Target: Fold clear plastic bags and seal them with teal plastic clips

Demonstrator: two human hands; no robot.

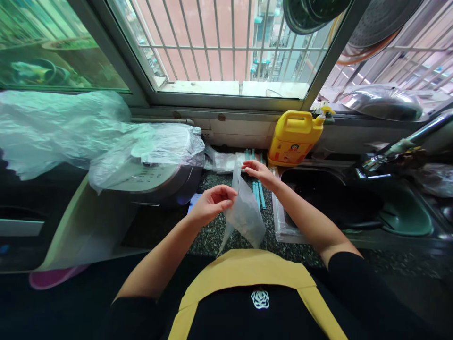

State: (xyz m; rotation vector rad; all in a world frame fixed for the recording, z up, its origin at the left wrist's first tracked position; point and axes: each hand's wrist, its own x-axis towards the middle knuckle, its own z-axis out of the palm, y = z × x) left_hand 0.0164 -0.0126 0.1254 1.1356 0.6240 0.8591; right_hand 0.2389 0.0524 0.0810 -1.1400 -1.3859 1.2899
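Observation:
A thin, whitish plastic bag (246, 215) hangs over the speckled countertop in front of my apron. My left hand (216, 202) pinches its upper left edge between thumb and fingers. At the bag's top, my right hand (260, 171) has its fingertips closed on the rim. Light blue sticks (260, 194) lie on the counter just behind the bag, partly under my right wrist. Behind my hands is a clear plastic packet (224, 162) near the wall. A small blue item (194, 202) shows behind my left wrist, mostly hidden.
At left stands an appliance (159, 177) draped with plastic film. A yellow jug (295, 138) with a pump is by the window. To the right, a sink holds a dark pan (329, 198) and a green basin (406, 212), under a faucet (389, 153). A clear tray (279, 222) borders the sink.

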